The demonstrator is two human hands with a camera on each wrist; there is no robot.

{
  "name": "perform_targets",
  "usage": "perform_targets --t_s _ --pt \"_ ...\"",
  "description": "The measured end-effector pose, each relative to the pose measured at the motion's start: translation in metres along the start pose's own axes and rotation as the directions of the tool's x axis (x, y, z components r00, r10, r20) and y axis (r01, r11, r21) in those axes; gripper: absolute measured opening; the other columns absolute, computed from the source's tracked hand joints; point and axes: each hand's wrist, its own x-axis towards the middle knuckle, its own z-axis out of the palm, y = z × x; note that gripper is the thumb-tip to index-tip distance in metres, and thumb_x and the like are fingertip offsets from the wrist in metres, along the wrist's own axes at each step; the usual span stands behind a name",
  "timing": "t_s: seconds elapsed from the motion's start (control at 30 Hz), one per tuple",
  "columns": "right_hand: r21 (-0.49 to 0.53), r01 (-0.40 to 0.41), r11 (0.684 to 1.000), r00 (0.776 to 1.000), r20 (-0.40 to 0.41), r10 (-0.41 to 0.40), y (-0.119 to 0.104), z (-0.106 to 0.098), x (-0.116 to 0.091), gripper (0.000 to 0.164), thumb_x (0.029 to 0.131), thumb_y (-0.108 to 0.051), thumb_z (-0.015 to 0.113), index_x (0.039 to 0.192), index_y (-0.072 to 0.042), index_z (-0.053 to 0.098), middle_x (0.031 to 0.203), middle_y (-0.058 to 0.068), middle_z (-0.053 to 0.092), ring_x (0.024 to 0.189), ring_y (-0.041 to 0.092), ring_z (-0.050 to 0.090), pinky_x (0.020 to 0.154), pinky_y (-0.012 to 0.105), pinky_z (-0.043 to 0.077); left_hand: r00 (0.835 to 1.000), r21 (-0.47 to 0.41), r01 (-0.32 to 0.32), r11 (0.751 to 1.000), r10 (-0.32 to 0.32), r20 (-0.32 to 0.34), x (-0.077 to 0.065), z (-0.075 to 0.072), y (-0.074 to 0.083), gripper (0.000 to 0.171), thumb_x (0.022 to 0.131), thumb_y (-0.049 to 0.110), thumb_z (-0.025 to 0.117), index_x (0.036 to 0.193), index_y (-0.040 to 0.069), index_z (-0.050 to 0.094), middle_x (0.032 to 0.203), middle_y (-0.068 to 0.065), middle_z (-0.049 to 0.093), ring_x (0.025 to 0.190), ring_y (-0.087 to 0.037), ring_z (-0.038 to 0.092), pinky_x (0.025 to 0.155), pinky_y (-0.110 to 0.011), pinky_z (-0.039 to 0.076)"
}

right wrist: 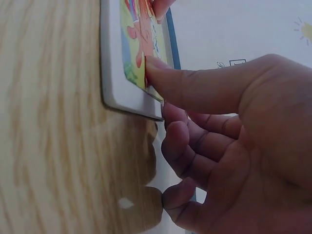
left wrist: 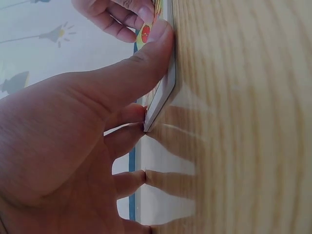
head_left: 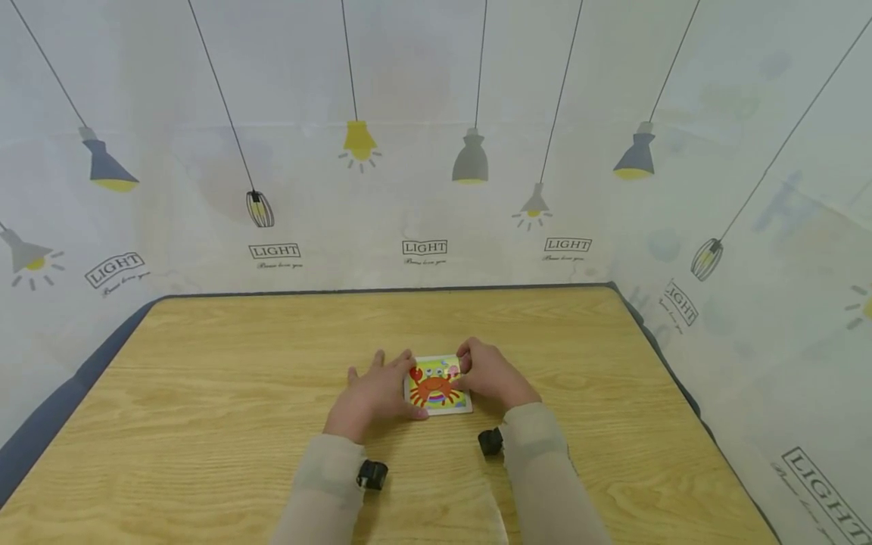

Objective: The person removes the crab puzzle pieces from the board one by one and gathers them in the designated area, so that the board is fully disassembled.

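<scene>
A small crab jigsaw puzzle [head_left: 436, 392] lies in a white-rimmed tray on the wooden table, its picture facing up. It shows an orange crab on yellow-green, and seam lines between pieces show in the right wrist view. My left hand [head_left: 377, 393] holds the tray's left end, thumb at the near corner and index finger toward the far one, other fingers spread on the table. From the other side, my right hand [head_left: 496, 375] grips the right end, its thumb [right wrist: 168, 80] pressed on the picture and its curled fingers at the edge. The right index fingertip is partly hidden.
The wooden table [head_left: 204, 393] has a dark blue border [head_left: 388, 291] along its far edge. Behind and beside it hangs a pale sheet [head_left: 409, 204] printed with lamps. Black wrist cameras [head_left: 372, 474] sit on both sleeves near the table surface.
</scene>
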Motion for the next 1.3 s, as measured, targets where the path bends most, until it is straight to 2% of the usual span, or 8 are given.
perform_targets --t_s 0.1,0.27,0.43,0.63,0.9,1.1,1.2,1.3 --pt "0.001 -0.002 1.000 1.000 -0.002 0.002 -0.001 -0.001 0.002 0.047 0.090 -0.011 0.085 0.127 -0.002 0.058 0.108 0.011 0.065 0.095 0.022 0.059 0.093 0.041 0.054 1.000 -0.002 0.002 1.000 -0.002 -0.002 0.001 -0.001 0.000 0.102 0.082 0.054 0.089 0.165 0.019 0.042 0.178 0.001 0.028 0.167 -0.045 0.011 0.121 -0.086 0.008" --pt "0.001 0.008 1.000 1.000 -0.016 -0.008 -0.003 0.002 0.002 0.044 0.088 -0.009 0.086 0.124 -0.001 0.063 0.115 0.012 0.067 0.104 0.023 0.061 0.101 0.045 0.055 1.000 -0.001 0.000 1.000 0.000 0.004 0.001 -0.001 0.000 0.101 0.083 0.054 0.089 0.165 0.019 0.042 0.178 0.001 0.027 0.167 -0.045 0.011 0.122 -0.086 0.007" --pt "0.024 0.000 1.000 1.000 -0.030 0.001 -0.003 0.006 0.001 0.048 0.089 -0.009 0.084 0.132 0.002 0.064 0.115 0.011 0.066 0.102 0.022 0.060 0.098 0.043 0.054 1.000 -0.006 -0.003 1.000 0.003 0.003 0.001 0.000 -0.001 0.101 0.083 0.053 0.089 0.165 0.017 0.042 0.178 0.001 0.027 0.167 -0.045 0.011 0.121 -0.087 0.007" --pt "0.008 -0.011 1.000 1.000 -0.020 0.011 -0.006 0.006 0.002 0.044 0.090 -0.007 0.080 0.130 0.002 0.063 0.115 0.011 0.064 0.102 0.022 0.058 0.097 0.043 0.054 1.000 -0.006 -0.002 1.000 0.002 0.009 0.002 0.002 -0.001 0.100 0.084 0.053 0.088 0.165 0.019 0.042 0.179 0.002 0.026 0.167 -0.044 0.009 0.122 -0.086 0.006" --pt "0.021 -0.026 0.999 1.000 -0.010 0.027 -0.009 0.005 0.003 0.043 0.090 -0.005 0.080 0.128 -0.001 0.061 0.105 0.010 0.057 0.093 0.022 0.054 0.080 0.034 0.046 1.000 -0.002 0.004 1.000 -0.004 0.011 0.002 0.000 -0.001 0.100 0.084 0.054 0.088 0.166 0.019 0.041 0.178 0.003 0.026 0.167 -0.045 0.009 0.122 -0.085 0.006" --pt "0.001 -0.027 1.000 0.999 -0.018 0.027 -0.012 0.005 0.006 0.044 0.086 -0.003 0.081 0.128 0.001 0.067 0.097 0.009 0.058 0.088 0.021 0.054 0.076 0.031 0.044 1.000 -0.006 0.005 1.000 -0.005 0.015 -0.001 -0.002 0.001 0.100 0.083 0.054 0.088 0.165 0.019 0.043 0.178 0.002 0.028 0.167 -0.044 0.011 0.123 -0.084 0.008" --pt "-0.026 -0.031 0.999 0.999 -0.042 0.030 -0.015 0.006 0.007 0.041 0.086 -0.004 0.081 0.125 0.002 0.070 0.096 0.009 0.061 0.088 0.021 0.056 0.078 0.033 0.047 1.000 -0.002 0.003 1.000 -0.003 0.007 -0.003 -0.002 0.002 0.100 0.083 0.053 0.089 0.164 0.020 0.043 0.178 0.003 0.029 0.167 -0.044 0.012 0.123 -0.084 0.008" --pt "-0.050 -0.040 0.998 0.998 -0.057 0.037 -0.018 0.008 0.007 0.040 0.088 -0.006 0.080 0.126 0.000 0.071 0.107 0.013 0.069 0.097 0.024 0.062 0.090 0.042 0.056 1.000 0.000 0.004 1.000 -0.004 0.001 -0.005 -0.002 0.002 0.099 0.083 0.053 0.089 0.164 0.020 0.044 0.177 0.003 0.030 0.167 -0.044 0.013 0.123 -0.084 0.009"
